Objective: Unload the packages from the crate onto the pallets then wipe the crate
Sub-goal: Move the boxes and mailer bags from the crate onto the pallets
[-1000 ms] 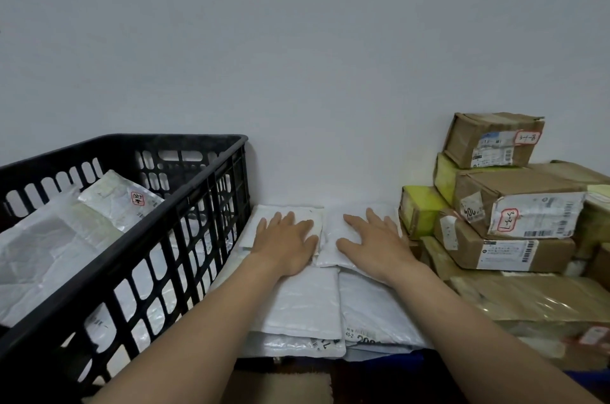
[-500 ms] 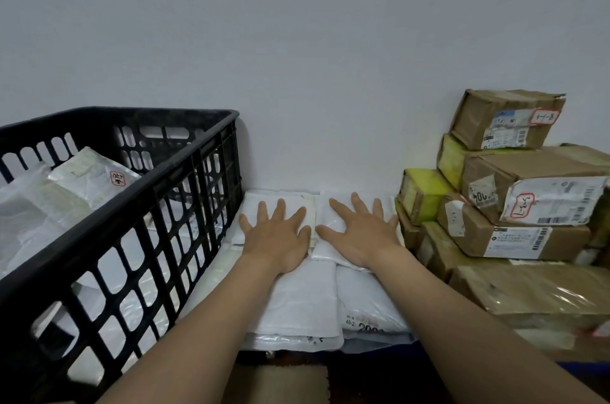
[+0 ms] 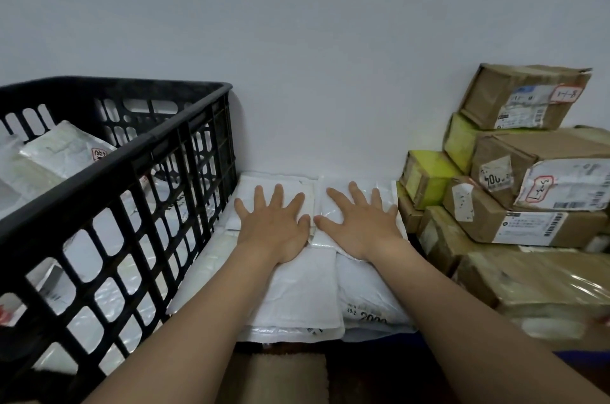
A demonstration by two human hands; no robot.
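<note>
Black crate (image 3: 109, 192) on the left, white packages (image 3: 62, 152) still inside it. Stack of brown and yellow-green cardboard boxes (image 3: 515, 192) on the right against the wall. Between them: white mailer bags (image 3: 307, 291) laid flat in a low pile. Left hand (image 3: 275, 228) and right hand (image 3: 359, 227) both flat on top of the far bags, fingers spread and straight, pressing down, gripping nothing. Thumbs nearly touching.
</note>
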